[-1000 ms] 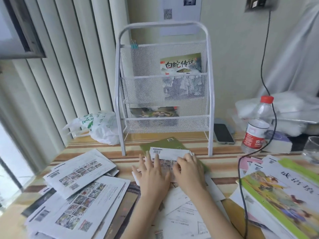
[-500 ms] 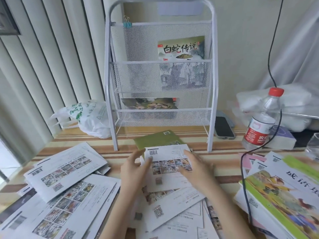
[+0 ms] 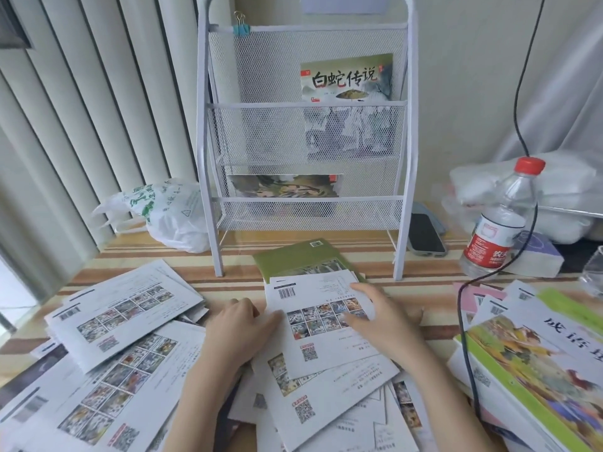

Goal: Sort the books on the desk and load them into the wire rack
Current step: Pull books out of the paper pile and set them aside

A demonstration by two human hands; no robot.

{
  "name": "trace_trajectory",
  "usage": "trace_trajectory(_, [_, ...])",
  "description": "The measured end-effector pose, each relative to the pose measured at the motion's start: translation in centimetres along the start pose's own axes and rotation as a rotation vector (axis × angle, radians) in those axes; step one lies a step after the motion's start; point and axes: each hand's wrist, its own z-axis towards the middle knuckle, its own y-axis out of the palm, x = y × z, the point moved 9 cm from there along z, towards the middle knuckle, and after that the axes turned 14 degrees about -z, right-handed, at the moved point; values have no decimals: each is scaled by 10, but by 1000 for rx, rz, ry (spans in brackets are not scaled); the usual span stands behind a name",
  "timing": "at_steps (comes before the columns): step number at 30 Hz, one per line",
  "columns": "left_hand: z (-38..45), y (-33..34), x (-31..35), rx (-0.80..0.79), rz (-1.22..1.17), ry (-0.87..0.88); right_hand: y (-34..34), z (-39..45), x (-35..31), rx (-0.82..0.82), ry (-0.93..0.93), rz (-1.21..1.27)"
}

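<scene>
A white wire rack stands at the back of the desk. Its top pocket holds a book with a green-and-grey cover, and the lower pocket holds another picture book. In front of the rack, a white booklet with a barcode and small pictures tops a loose pile. My left hand grips its left edge with the thumb on the cover. My right hand holds its right edge, thumb on the pictures. A green book lies partly under it.
More white booklets are spread at the left, and a stack of larger books lies at the right under a black cable. A water bottle, a phone and a plastic bag flank the rack.
My hands went from lying flat on the pile to taking the top white booklet by its two side edges. The view has dropped lower and closer to the desk.
</scene>
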Motion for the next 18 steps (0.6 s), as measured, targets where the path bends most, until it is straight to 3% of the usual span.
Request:
trace_trajectory(7, [0,-17,11,166,-345,133,-5,-1,-1,3,7,153])
trace_trajectory(11, [-2,-20,8,245,-608,79,-7,-1,-4,-17,-35,275])
trace_trajectory(15, [-2,-6,3,170,-1016,-89,-1,-4,-16,-78,-75,452])
trace_trajectory(18, [-6,17,12,-79,-1433,-210,2,-3,-20,-65,-85,474])
